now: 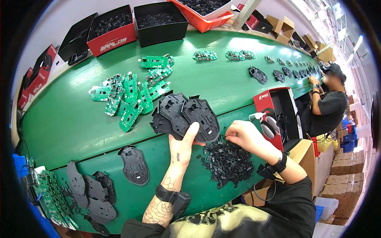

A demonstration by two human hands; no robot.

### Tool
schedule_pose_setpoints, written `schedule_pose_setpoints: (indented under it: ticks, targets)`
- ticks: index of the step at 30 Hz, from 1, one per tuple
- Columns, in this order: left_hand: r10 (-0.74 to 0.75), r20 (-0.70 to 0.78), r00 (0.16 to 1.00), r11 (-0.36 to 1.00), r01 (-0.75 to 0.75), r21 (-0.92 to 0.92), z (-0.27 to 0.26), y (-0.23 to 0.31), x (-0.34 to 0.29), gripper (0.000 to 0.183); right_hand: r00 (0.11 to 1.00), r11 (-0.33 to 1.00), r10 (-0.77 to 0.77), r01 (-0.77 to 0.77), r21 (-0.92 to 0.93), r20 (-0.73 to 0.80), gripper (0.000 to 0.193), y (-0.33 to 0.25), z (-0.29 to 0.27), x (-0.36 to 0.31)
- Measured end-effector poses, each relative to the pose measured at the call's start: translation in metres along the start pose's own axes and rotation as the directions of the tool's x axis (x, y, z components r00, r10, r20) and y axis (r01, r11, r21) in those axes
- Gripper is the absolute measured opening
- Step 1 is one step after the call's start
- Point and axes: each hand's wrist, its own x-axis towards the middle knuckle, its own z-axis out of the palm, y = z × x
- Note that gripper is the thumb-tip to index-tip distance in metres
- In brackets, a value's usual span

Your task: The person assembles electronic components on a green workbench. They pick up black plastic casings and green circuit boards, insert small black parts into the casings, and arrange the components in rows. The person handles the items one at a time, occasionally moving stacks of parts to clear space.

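Note:
In my left hand [183, 144] is a fanned stack of black mouse base shells [201, 121], the thumb lying over their lower edge. My right hand [244, 134] is closed in a pinch just right of the stack; whatever its fingertips hold is hidden. Right under it spreads a pile of small black plastic pieces [230, 164]. A single black mouse base shell [135, 166] lies on the green bench to the left of my left forearm. Beyond the stack sits a heap of green circuit boards [131, 89].
More black shells [93, 188] and a row of green boards [51, 194] lie at near left. Boxes of black parts [160, 20] line the far edge. A red-and-black box [274, 115] stands at right. Farther right, a co-worker [329, 99] works beside lined-up boards and shells.

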Motion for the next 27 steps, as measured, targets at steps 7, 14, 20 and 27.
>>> schedule_pose_setpoints:
  ticks: [7, 14, 20, 27]
  targets:
    - [-0.003, 0.009, 1.000, 1.000, 0.003, 0.001, -0.005, -0.002, 0.001, 0.035, 0.989, 0.990, 0.114, -0.105, 0.092, -0.092, 0.012, -0.002, -0.018, 0.000]
    - [-0.018, 0.010, 1.000, 1.000, 0.018, -0.007, -0.007, 0.000, 0.001, 0.035, 0.990, 0.986, -0.130, 0.123, -0.111, -0.052, 0.011, 0.002, -0.020, -0.003]
    - [-0.003, 0.007, 1.000, 1.000, 0.003, -0.017, -0.007, 0.001, 0.000, 0.034, 0.979, 0.966, -0.201, 0.196, -0.171, -0.014, 0.008, 0.008, -0.011, -0.002]
    - [-0.006, 0.007, 1.000, 1.000, 0.006, -0.006, -0.008, 0.003, -0.001, 0.035, 0.916, 0.887, -0.382, 0.401, -0.228, 0.126, 0.009, -0.001, -0.013, -0.001]
